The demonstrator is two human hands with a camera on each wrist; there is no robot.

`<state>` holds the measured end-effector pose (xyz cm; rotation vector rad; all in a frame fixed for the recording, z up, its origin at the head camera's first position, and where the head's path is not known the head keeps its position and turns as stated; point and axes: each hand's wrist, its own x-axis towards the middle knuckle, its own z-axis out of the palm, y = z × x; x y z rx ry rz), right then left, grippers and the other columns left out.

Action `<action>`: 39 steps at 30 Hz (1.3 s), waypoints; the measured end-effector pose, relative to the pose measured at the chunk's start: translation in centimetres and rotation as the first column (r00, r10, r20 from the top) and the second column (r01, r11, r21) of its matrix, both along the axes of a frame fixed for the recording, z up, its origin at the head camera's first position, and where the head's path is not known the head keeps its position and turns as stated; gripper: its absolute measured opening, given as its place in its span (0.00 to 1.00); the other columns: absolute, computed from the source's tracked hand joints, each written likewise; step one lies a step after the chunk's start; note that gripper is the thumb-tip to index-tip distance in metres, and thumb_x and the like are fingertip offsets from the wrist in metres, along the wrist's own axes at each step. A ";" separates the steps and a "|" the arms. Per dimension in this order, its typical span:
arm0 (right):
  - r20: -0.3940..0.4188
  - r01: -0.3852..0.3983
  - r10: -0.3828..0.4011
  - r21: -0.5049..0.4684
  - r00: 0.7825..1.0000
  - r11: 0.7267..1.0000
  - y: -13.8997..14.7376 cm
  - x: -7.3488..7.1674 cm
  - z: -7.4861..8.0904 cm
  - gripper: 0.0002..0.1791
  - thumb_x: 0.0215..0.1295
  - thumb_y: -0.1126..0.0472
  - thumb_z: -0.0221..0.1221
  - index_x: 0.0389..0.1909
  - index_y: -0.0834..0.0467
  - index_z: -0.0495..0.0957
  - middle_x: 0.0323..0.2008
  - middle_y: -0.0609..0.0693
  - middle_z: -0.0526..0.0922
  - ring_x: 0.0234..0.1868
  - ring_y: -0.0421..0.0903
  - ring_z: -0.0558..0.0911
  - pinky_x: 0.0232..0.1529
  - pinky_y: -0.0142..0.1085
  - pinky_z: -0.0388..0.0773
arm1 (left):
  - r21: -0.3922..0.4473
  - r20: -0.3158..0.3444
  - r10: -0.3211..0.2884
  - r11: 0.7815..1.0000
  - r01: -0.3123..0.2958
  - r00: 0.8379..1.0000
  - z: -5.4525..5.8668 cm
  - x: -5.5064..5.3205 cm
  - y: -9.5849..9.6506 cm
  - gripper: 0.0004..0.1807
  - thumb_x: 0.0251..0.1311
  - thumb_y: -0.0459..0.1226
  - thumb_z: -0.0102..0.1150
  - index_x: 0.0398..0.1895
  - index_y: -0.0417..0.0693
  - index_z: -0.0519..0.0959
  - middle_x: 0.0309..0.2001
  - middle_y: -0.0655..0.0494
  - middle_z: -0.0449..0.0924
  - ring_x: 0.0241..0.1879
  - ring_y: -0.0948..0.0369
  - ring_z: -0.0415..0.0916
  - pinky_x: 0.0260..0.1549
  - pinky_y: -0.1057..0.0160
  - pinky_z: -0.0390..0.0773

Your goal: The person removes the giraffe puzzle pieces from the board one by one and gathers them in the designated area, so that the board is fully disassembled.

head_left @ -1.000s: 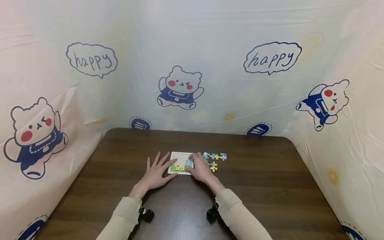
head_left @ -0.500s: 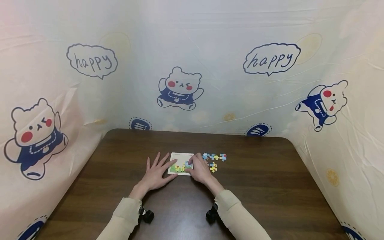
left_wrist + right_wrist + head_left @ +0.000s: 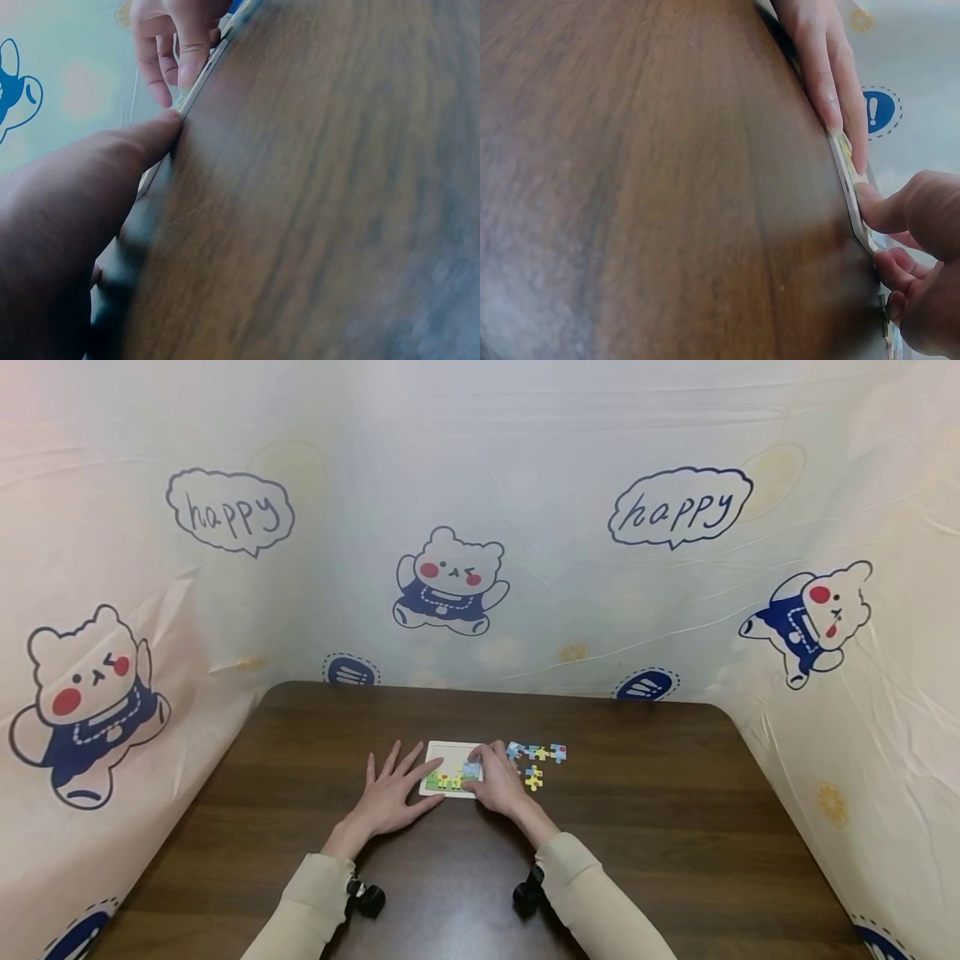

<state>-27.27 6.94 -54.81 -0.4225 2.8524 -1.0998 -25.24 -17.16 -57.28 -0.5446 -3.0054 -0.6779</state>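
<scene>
A small white-framed jigsaw tray (image 3: pixel 453 746) lies on the table, with green and yellow pieces (image 3: pixel 444 781) fitted along its near side. My left hand (image 3: pixel 388 797) is spread flat at the tray's left side, index finger and thumb on its frame. Over the tray's right side, my right hand (image 3: pixel 501 781) bends its thumb and index finger about a light blue puzzle piece (image 3: pixel 471 770). Its palm hides the tray's right edge. In the right wrist view, the right thumb (image 3: pixel 881 210) presses down on the tray close to the left fingers.
Just right of the right hand, several loose puzzle pieces (image 3: pixel 540 752) lie in a row, and a yellow and blue piece (image 3: pixel 533 777) lies nearer. The brown wooden table (image 3: pixel 645 827) reaches back to a printed curtain (image 3: pixel 555 527).
My right index finger dips toward the light blue piece, then lifts slightly to its far side. The left hand and the tray stay in place.
</scene>
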 end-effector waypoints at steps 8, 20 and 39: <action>-0.024 -0.005 0.004 -0.047 1.000 0.999 0.1 0.0 -0.1 0.22 0.69 0.62 0.75 0.59 0.59 0.79 0.61 0.62 0.77 0.56 0.58 0.80 0.62 0.59 0.75 | 0.003 0.008 -0.001 1.000 0.001 1.000 0.1 -0.2 0.1 0.40 0.72 0.63 0.65 0.84 0.68 0.70 0.90 0.46 0.53 0.90 0.32 0.39 0.77 0.14 0.32; -0.116 -0.028 0.010 -0.155 0.993 0.988 0.4 0.3 -0.7 0.16 0.68 0.69 0.72 0.55 0.64 0.83 0.44 0.57 0.74 0.37 0.43 0.71 0.42 0.39 0.69 | 0.001 0.006 0.002 1.000 -0.002 1.000 0.0 -0.1 0.1 0.40 0.72 0.63 0.65 0.84 0.68 0.70 0.90 0.45 0.53 0.90 0.32 0.39 0.77 0.14 0.32; -0.086 -0.063 0.050 -0.150 0.995 0.987 1.0 0.2 -0.7 0.15 0.74 0.71 0.65 0.58 0.60 0.87 0.48 0.55 0.75 0.42 0.43 0.73 0.48 0.38 0.73 | 0.005 0.000 -0.002 1.000 0.002 1.000 0.1 0.0 0.0 0.39 0.73 0.63 0.64 0.84 0.67 0.70 0.90 0.44 0.53 0.90 0.31 0.39 0.77 0.14 0.32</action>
